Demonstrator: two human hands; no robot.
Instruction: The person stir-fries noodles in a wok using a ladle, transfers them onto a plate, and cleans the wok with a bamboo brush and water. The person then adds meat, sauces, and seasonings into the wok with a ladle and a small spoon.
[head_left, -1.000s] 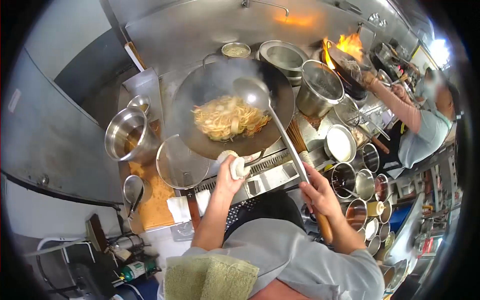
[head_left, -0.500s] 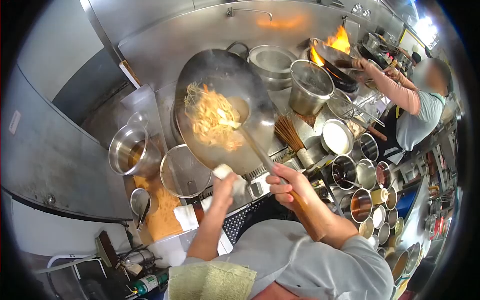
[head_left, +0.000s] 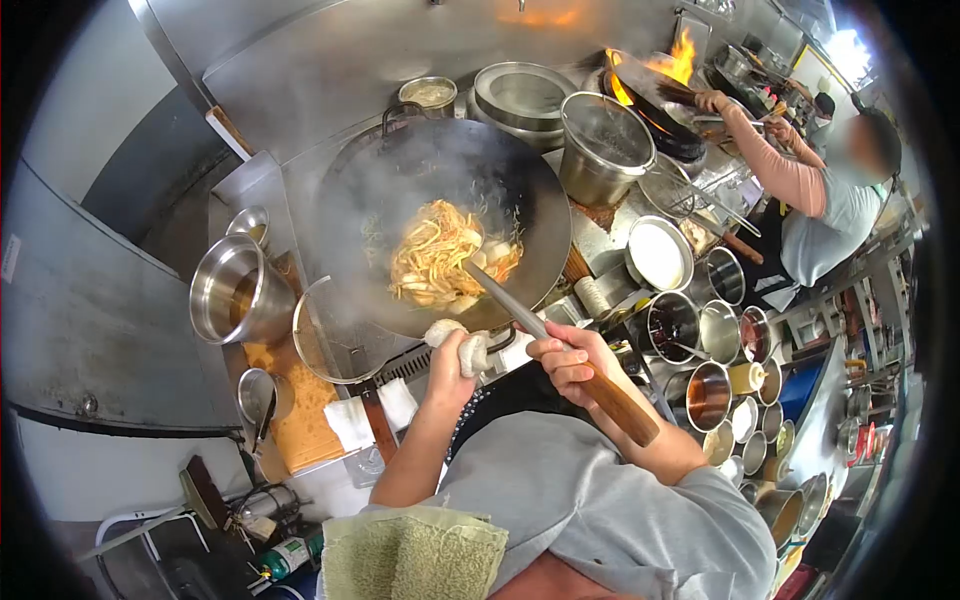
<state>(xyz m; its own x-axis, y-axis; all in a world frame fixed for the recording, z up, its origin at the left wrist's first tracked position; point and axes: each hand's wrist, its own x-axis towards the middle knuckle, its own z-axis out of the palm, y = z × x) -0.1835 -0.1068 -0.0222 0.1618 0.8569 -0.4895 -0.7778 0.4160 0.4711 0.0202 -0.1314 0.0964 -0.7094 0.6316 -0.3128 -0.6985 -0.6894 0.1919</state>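
A large steaming wok (head_left: 350,200) lies level in front of me, with noodles (head_left: 435,255) in its middle. My left hand (head_left: 452,375) is closed around a white cloth (head_left: 446,332) at the wok's near rim. In my right hand (head_left: 575,360) is a long ladle (head_left: 505,300), gripped where the metal shaft meets the wooden handle. The ladle's bowl is hidden among the noodles.
Left of the wok are a steel pot (head_left: 240,290) and a round strainer (head_left: 335,330). To the right stand a tall pot (head_left: 605,150), a bamboo brush (head_left: 592,297) and several sauce containers (head_left: 708,392). A co-worker (head_left: 825,210) works at a flaming wok (head_left: 650,100).
The wok was tilted half a second ago and now lies level. The noodles have gathered in its middle, and the ladle's head has moved down into them. My hands keep their holds.
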